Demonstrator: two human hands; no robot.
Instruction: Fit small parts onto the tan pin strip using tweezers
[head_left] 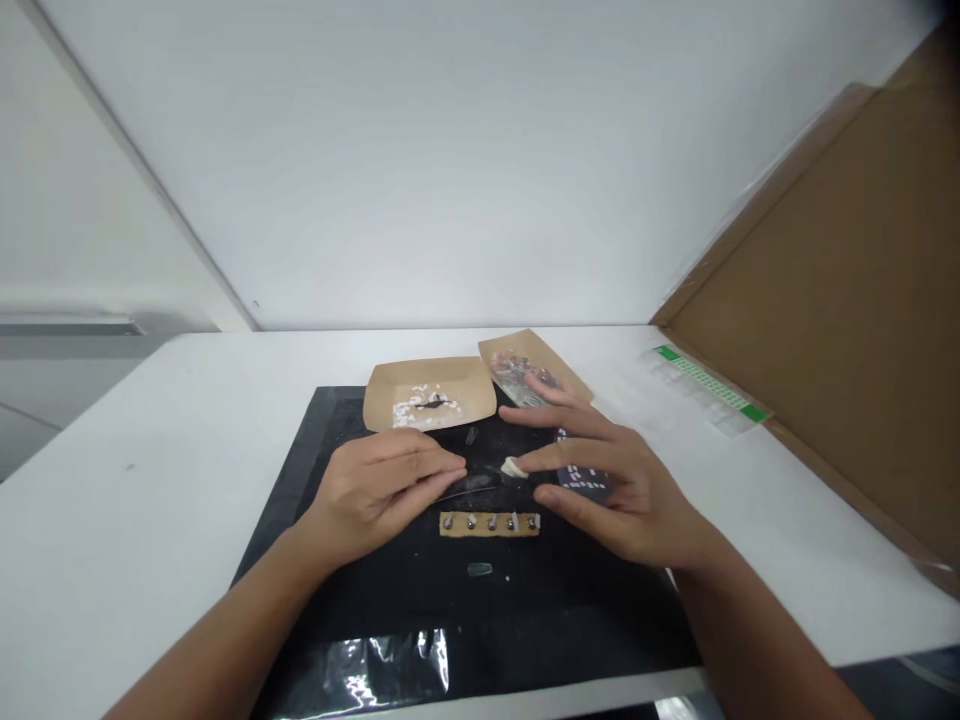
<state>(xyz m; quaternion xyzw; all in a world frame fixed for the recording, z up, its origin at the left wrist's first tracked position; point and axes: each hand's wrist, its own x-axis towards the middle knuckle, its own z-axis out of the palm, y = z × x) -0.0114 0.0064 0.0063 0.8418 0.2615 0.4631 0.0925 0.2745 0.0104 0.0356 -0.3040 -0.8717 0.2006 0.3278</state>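
My left hand (390, 485) is closed in a pinch over the black mat. What it holds is hidden or too small to name; a thin, narrow tool (472, 491) shows just beneath its fingertips. My right hand (611, 465) is spread, with one fingertip at a small cream-coloured putty-like lump (514, 467). Below the hands lies a tan strip (489, 533) bearing several round metallic studs, some with pale pieces on them. A clear nail-shaped tip (480, 569) rests nearer to me, and another clear tip (472, 435) lies beyond the fingers.
A cardboard tray (480, 375) with white bits and a dark piece stands at the back. Behind my right hand, a second tray (570, 372) holds clear-wrapped items. A dark sheet with white pieces (583, 482) is partly covered by that hand. Brown cardboard (840, 330) leans at right beside a green-and-clear package (709, 385).
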